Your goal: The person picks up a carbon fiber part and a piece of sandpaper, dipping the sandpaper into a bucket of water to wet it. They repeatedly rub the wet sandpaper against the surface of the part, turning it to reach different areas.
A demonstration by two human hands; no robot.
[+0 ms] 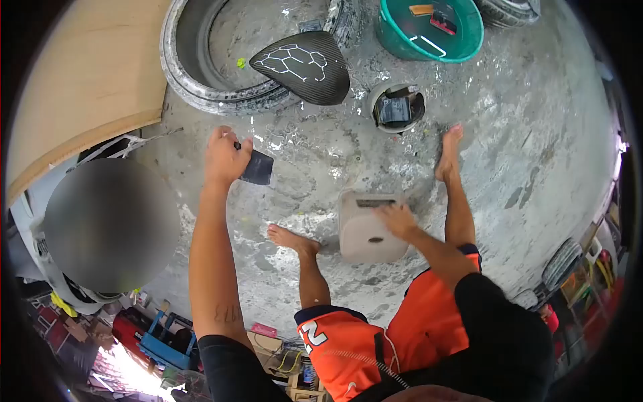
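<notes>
My left hand (228, 155) is closed around a dark flat sheet (257, 169), whose lower right part sticks out below the fingers. On the grey stool (374, 234), my right hand (396, 221) rests near the slot in its top, slightly blurred, with its fingers apart. A pointed carbon-patterned piece (308, 70) with white lines lies on the rim of a tire (194, 84), above and to the right of my left hand. Right of that piece, a round container (375, 100) holds a dark block (394, 110).
A green bucket (395, 43) with water and small items stands at the top. Another tire (512, 10) lies beside it. A wooden board (94, 74) fills the upper left. My bare feet are on the wet concrete floor (522, 154). Clutter lines the lower edges.
</notes>
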